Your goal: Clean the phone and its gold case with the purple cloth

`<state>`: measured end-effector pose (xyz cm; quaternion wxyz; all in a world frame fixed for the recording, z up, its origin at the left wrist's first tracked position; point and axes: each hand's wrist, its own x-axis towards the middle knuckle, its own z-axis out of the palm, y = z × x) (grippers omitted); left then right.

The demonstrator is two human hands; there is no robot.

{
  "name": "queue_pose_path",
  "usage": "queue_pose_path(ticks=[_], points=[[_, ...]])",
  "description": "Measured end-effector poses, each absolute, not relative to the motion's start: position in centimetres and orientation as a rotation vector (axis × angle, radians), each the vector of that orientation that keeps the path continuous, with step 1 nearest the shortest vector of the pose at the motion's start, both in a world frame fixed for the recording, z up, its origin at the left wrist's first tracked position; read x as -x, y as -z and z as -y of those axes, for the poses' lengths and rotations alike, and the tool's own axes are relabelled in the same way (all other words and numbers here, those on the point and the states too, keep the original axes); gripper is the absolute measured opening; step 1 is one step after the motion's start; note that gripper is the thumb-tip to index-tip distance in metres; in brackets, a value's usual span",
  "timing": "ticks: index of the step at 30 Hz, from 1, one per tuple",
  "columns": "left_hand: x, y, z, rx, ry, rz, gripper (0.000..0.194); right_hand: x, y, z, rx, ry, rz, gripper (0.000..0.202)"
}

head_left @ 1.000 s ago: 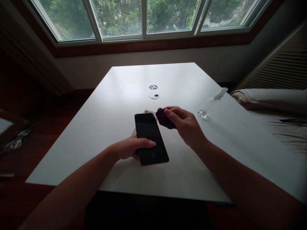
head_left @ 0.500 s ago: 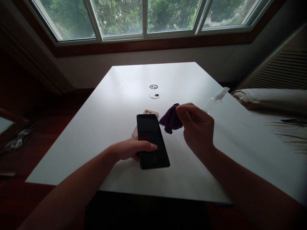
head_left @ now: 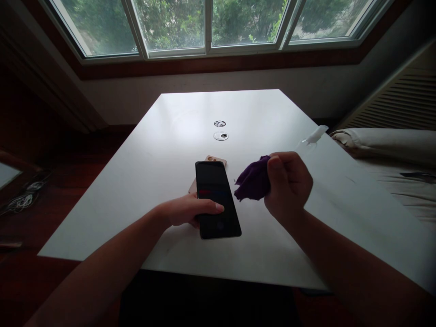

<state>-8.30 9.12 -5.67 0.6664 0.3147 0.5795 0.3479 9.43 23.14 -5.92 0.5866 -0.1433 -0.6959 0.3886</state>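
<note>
A dark smartphone (head_left: 218,181) is held by my left hand (head_left: 190,210), thumb across its screen and the other fingers mostly hidden beneath. Behind it, a pinkish phone case (head_left: 217,160) with camera holes lies on the white table, partly covered from view. My right hand (head_left: 289,181) pinches a crumpled purple cloth (head_left: 254,181) to the right of the phone. Cloth and phone are apart. Beyond my right hand lies a clear bottle with a white top (head_left: 315,135), its lower part hidden by the hand.
The white table (head_left: 163,150) has two round openings, the nearer with a ring cover (head_left: 220,136). A window (head_left: 173,27) stands behind it. Beige bedding (head_left: 381,141) is at the right. Coiled cables (head_left: 27,197) lie on the red floor at left.
My right hand has moved right and slightly down with the purple cloth, away from the phone. The left hand keeps the phone nearly still. The view has shifted a little.
</note>
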Motion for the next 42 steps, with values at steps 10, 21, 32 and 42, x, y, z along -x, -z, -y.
queue_pose_path(ticks=[10,21,32,42], points=[[8.0,5.6,-8.9,-0.722,-0.798,-1.272,0.036,-8.3,6.5,-23.6,-0.338,-0.737,2.203,0.025],[8.4,6.0,-8.8,-0.737,-0.814,-1.240,0.043,-8.2,7.0,-24.6,-0.222,-0.626,2.441,0.060],[8.3,6.2,-8.8,-0.705,-0.721,-1.221,0.043,-8.7,5.6,-24.2,-0.291,-0.462,2.366,0.064],[8.4,6.6,-8.8,-0.626,-0.987,-1.204,0.046,-8.5,6.4,-24.8,-0.423,-0.578,2.455,0.078]])
